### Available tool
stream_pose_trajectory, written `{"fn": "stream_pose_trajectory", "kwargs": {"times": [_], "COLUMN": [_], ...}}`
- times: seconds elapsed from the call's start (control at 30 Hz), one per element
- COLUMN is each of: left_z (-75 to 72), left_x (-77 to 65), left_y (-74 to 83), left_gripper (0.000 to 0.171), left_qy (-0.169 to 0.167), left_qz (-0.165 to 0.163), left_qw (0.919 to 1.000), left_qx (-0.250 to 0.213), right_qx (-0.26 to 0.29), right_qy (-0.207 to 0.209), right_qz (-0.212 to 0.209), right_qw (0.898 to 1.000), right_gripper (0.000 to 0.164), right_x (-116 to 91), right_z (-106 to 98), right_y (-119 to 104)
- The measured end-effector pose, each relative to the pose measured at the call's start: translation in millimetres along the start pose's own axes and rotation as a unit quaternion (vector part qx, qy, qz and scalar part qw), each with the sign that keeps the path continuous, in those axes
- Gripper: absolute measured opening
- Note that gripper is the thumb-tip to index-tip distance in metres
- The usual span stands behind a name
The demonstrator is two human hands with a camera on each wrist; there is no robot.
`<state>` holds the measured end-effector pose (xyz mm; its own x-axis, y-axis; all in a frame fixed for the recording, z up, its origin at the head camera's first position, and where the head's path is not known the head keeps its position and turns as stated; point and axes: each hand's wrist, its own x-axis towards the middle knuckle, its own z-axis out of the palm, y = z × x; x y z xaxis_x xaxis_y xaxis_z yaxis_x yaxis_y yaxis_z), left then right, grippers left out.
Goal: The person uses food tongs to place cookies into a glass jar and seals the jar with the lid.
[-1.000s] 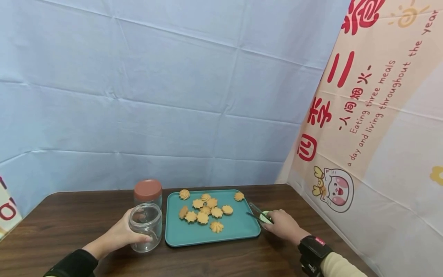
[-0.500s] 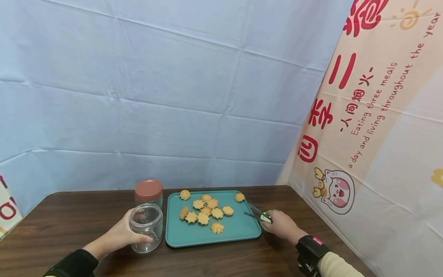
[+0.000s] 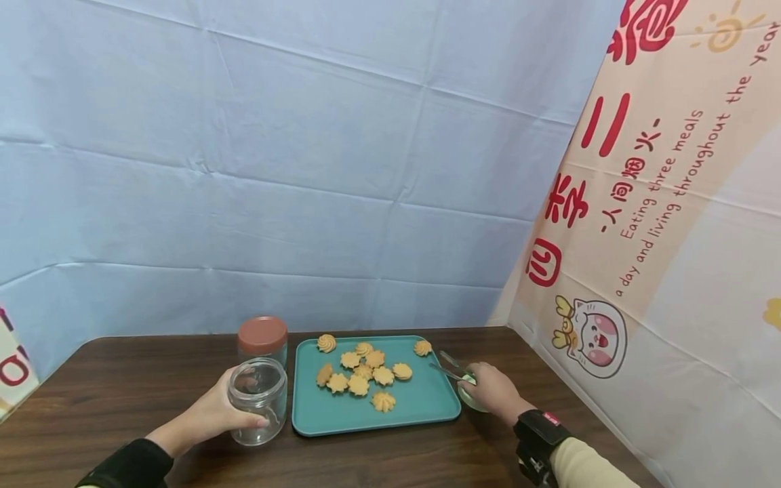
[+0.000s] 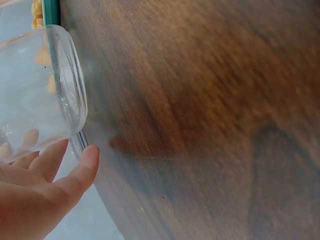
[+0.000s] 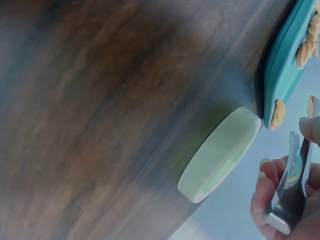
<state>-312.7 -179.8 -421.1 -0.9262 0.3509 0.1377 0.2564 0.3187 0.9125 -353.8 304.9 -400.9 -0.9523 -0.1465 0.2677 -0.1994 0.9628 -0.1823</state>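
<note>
Head view: the open glass jar is being held by the left hand just left of the teal tray, fingers curled round its side, thumb at the front. Left wrist view: fingertips are being pressed against the jar wall, with the jar base sitting on the wooden table. A second jar with a brown lid is standing just behind the held one, also left of the tray. Cookies are lying scattered on the tray, mostly in its far half. Metal tongs are being gripped by the right hand at the tray's right edge, tips pointed over the tray's far right corner. Right wrist view: fingers are being wrapped round the tongs, the arms nearly together, nothing seen between them. A pale green lid is lying flat on the table just right of the tray, beneath the right hand.
</note>
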Motion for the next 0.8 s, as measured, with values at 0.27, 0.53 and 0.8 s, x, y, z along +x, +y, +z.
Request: {"fn": "stream_pose_trajectory", "kwargs": {"times": [0.27, 0.53, 0.8], "left_z": [0.2, 0.3, 0.8], "left_x": [-1.5, -1.1, -0.5], "left_y": [1.3, 0.8, -0.4], "left_gripper": [0.099, 0.099, 0.100], "left_qy": [0.007, 0.014, 0.015], "left_qz": [0.005, 0.005, 0.004], "left_qw": [0.9999, 0.9998, 0.9998], "left_qx": [0.005, 0.014, 0.013], "right_qx": [-0.004, -0.017, -0.024], "right_qy": [-0.010, -0.013, -0.011], "right_qz": [0.012, 0.028, 0.024], "right_qw": [1.000, 0.999, 0.999], "right_gripper": [0.031, 0.033, 0.027], "right_x": [11, 26, 37], "right_z": [5, 15, 20], "right_y": [-8, -9, -8]}}
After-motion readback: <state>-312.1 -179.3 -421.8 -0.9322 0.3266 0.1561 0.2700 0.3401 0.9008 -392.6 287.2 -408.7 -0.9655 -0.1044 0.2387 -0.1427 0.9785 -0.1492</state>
